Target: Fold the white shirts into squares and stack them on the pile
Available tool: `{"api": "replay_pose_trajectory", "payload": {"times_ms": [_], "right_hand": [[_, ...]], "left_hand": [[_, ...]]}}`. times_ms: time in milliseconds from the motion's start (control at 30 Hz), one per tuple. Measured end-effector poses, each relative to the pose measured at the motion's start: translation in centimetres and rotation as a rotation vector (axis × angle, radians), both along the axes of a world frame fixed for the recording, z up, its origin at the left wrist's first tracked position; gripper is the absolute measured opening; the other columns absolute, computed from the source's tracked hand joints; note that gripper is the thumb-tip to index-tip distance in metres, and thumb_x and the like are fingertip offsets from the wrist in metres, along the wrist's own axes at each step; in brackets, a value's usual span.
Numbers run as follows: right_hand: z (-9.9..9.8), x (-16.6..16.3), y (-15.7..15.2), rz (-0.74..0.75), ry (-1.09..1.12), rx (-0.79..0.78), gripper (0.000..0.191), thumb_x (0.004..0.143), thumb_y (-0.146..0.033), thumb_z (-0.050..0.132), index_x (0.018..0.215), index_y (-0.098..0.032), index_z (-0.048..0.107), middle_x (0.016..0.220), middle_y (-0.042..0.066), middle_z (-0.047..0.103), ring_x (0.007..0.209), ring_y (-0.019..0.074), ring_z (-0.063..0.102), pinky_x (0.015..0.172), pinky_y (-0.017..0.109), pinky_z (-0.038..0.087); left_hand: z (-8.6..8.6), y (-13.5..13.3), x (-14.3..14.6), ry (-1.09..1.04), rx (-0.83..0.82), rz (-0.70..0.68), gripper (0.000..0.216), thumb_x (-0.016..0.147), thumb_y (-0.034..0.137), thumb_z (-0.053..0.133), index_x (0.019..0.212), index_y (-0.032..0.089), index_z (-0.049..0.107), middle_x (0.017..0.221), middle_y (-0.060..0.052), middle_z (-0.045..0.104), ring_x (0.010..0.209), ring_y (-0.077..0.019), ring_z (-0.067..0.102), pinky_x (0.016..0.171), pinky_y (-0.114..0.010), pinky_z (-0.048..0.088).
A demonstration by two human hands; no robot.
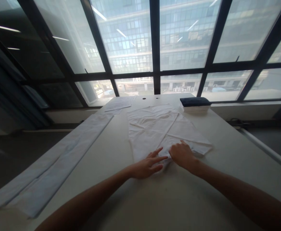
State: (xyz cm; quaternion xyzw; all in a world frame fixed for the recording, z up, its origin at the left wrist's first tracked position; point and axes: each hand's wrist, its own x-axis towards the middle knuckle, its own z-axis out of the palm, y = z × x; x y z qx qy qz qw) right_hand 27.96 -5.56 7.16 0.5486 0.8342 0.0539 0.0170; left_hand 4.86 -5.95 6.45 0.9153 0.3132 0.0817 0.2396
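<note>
A white garment [152, 128], wrinkled and with diagonal fold lines, lies spread on the white table [111, 150]; it looks like a shirt, though its exact kind cannot be made out. On its near edge rests my left hand [146, 165], fingers stretched and spread. My right hand [182, 154] is closed at the same near edge, just right of the left hand, with the cloth bunched under its curled fingers. Those fingertips are mostly hidden. To the right of this hand, one corner of the garment points outward.
Long folded white fabric [68, 154] runs along the table's left edge. White sheets [118, 104] lie at the far left. A stack of folded cloths, dark one on top [195, 101], stands at the far right. Beyond the table are large windows [131, 35].
</note>
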Motion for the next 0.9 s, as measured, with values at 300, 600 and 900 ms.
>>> {"api": "replay_pose_trajectory", "payload": {"times_ms": [300,600,900], "right_hand": [[-3.2,1.7,2.0,-0.155,0.276,0.160,0.043,0.099,-0.025,0.041,0.132,-0.010,0.064,0.135,0.020,0.065,0.123,0.0278,0.061,0.100,0.038,0.048],[-7.8,1.3,2.9,-0.060,0.317,0.000,0.062,0.101,-0.032,0.035,0.157,-0.006,0.037,0.165,0.021,0.026,0.154,0.0314,0.023,0.122,0.053,0.024],[-8.3,5.6,3.6,0.151,0.273,0.060,0.062,0.101,-0.024,0.030,0.162,-0.014,0.028,0.167,0.014,0.025,0.155,0.0241,0.020,0.122,0.052,0.026]], "left_hand": [[-1.6,7.8,-4.5,-0.240,0.177,0.301,0.050,0.105,0.050,0.038,0.135,0.021,0.066,0.145,-0.011,0.061,0.135,-0.0249,0.055,0.117,-0.046,0.042],[-5.9,10.8,-8.8,0.255,0.363,0.312,0.058,0.108,0.049,0.026,0.158,0.022,0.040,0.165,-0.012,0.032,0.154,-0.0303,0.025,0.122,-0.056,0.026],[-5.9,5.6,-7.7,0.330,0.358,0.328,0.076,0.106,0.062,0.022,0.160,0.010,0.032,0.166,-0.020,0.021,0.155,-0.0335,0.015,0.123,-0.050,0.025]]}}
